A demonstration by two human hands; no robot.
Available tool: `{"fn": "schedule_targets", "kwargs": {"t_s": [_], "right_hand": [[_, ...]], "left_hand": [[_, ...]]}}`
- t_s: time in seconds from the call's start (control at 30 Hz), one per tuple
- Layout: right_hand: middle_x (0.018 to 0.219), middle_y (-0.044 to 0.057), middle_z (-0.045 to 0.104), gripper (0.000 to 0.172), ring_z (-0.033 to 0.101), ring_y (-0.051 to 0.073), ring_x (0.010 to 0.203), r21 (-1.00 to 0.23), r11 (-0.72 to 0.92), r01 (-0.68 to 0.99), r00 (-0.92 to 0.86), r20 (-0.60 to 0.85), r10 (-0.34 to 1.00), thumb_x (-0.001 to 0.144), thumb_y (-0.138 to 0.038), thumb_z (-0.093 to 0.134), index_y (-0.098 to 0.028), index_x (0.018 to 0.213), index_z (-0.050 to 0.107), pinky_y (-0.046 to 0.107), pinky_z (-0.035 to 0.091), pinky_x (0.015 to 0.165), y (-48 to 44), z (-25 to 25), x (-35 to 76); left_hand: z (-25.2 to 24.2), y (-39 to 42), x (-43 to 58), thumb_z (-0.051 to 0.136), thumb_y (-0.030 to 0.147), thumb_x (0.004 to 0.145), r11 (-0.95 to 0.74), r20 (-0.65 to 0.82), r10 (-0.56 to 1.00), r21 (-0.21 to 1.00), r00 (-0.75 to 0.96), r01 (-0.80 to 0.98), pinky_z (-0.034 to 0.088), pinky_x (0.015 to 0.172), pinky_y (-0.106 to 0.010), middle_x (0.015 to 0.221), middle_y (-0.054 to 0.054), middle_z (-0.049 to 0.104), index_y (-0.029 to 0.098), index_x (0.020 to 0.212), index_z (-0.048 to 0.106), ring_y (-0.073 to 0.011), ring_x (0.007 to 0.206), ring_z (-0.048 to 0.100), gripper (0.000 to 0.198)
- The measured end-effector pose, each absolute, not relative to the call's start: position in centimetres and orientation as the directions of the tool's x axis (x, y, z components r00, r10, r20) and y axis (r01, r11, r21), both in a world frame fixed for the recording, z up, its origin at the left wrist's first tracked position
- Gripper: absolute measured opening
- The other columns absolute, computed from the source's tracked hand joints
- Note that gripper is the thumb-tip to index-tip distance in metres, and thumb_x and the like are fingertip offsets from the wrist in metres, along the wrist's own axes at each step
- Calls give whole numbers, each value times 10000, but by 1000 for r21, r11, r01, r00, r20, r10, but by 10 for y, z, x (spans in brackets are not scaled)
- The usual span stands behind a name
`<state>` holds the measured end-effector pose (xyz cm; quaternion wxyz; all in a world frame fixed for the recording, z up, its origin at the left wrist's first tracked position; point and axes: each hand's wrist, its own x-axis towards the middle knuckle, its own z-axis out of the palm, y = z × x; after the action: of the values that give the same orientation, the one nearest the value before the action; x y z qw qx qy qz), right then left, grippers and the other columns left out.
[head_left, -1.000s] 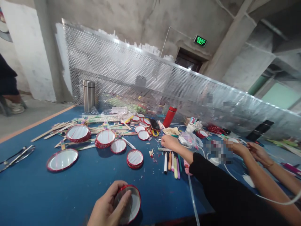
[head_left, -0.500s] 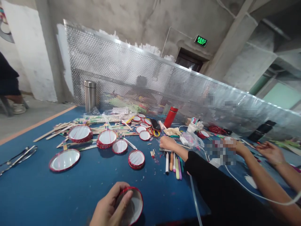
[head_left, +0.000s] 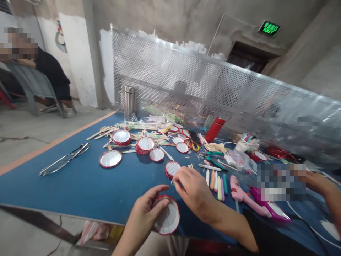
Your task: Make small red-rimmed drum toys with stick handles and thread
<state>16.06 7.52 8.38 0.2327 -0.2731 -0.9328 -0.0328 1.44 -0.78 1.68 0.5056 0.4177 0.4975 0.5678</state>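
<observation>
My left hand point(head_left: 149, 208) grips a round, red-rimmed disc point(head_left: 170, 218) with a pale, shiny face, thumb across the face, near the table's front edge. Just above the disc's rim, my right hand point(head_left: 195, 190) has thumb and fingers pinched together. A small pale curl shows at its fingertips, too small to name. Behind that hand sits a short stack of similar discs point(head_left: 170, 169), partly covered by it. Other red-rimmed discs, such as a single one point(head_left: 110, 159) and a stack point(head_left: 144, 145), lie farther left on the blue table point(head_left: 128, 188).
Right of my hands lie marker pens point(head_left: 220, 188), a pink glue gun point(head_left: 247, 201) and green-handled pliers point(head_left: 215, 160). Wooden sticks point(head_left: 103, 132), a steel flask point(head_left: 129, 101) and a red flask point(head_left: 215, 129) stand or lie behind. Metal tongs point(head_left: 65, 159) are at left; another person's arm point(head_left: 325, 188) reaches in at right.
My right hand has come back from beside the pens to the disc in my left hand. The view has swung left, bringing the table's front edge and a seated person into sight.
</observation>
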Motion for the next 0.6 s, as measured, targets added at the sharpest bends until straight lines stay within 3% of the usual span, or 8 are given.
{"fn": "schedule_targets", "kwargs": {"t_s": [0.1,0.23,0.4,0.6], "right_hand": [[750,40,617,221,547,170,743,128,886,446,-774,552,310,908,-88,421,-176,756,555,310,369,708,71,74,156],[737,35,611,211,540,165,717,111,924,367,-776,585,238,918,-95,431,-164,756,547,312,360,669,69,68,156],[754,-3,609,150,534,140,722,-257,890,376,-761,463,455,891,-122,525,-180,753,530,286,365,697,63,73,160],[750,-17,582,130,530,121,711,-648,639,415,-681,245,690,835,-100,544,-184,737,529,239,399,673,59,81,162]], "left_hand": [[16,-7,12,661,389,723,-3,-19,988,990,-150,-144,502,664,-238,914,-68,730,168,1084,666,-189,773,644,423],[15,-6,12,683,399,698,1,-25,989,986,-146,-164,506,709,-253,928,-80,738,158,1040,685,-214,830,649,419],[19,-8,14,667,379,736,-17,-5,991,986,-133,-165,483,701,-234,839,-63,726,155,896,712,-192,793,630,279],[15,-12,13,656,407,768,-34,3,986,981,-166,-189,439,598,-193,749,-24,664,159,828,687,-133,670,561,257]]}}
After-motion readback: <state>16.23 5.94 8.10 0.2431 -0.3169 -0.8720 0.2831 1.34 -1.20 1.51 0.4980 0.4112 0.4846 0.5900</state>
